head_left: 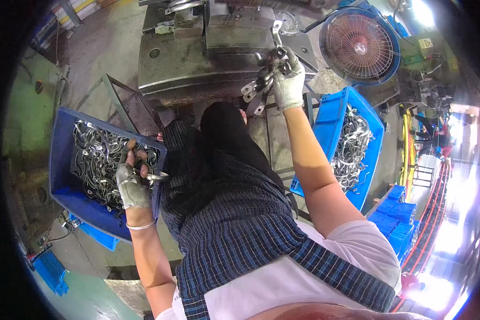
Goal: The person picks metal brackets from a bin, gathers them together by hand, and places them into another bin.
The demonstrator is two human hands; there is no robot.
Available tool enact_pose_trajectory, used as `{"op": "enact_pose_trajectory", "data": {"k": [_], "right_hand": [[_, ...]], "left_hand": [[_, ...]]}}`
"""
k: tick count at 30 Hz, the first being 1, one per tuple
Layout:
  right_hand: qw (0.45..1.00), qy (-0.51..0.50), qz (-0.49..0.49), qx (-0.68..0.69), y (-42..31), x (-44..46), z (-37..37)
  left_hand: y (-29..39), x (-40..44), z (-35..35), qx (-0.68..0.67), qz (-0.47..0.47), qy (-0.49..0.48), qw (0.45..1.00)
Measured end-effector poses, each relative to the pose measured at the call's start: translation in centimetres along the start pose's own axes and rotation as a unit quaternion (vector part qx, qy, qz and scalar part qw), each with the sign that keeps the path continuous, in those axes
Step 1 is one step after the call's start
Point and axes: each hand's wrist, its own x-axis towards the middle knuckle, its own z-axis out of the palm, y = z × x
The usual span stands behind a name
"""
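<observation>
My right hand (289,88), in a pale work glove, is closed round a bunch of bent metal brackets (262,85) with holes in their flattened ends. One bracket points up beyond my fingers, and several hang down on the left. The bunch is held before the front of a heavy metal machine bed (197,66). Over the dark blue bin (64,160) on the left, my left hand (133,184) has curled fingers, its glove leaving the fingertips bare. A shiny curved bracket (157,177) sticks out by its thumb, apparently gripped. Below lie many similar brackets (96,160).
A light blue bin (321,125) full of metal brackets stands on the right. Behind it is a round caged fan (360,45). A metal frame (114,96) stands between the left bin and the machine. Stacked blue crates (394,218) are farther right.
</observation>
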Motion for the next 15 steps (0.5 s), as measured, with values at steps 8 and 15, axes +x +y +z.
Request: {"op": "enact_pose_trajectory", "data": {"k": [8,15], "right_hand": [[0.963,-0.058,-0.116,-0.237,-3.2,-0.3,-0.7],[0.913,-0.391,-0.055,-0.103,-6.3,-8.7,4.0]], "left_hand": [[-3.5,2.8,-4.2,0.138,0.08,-0.007,0.987],[0.0,2.3,7.3,-0.149,0.036,-0.023,0.988]]}}
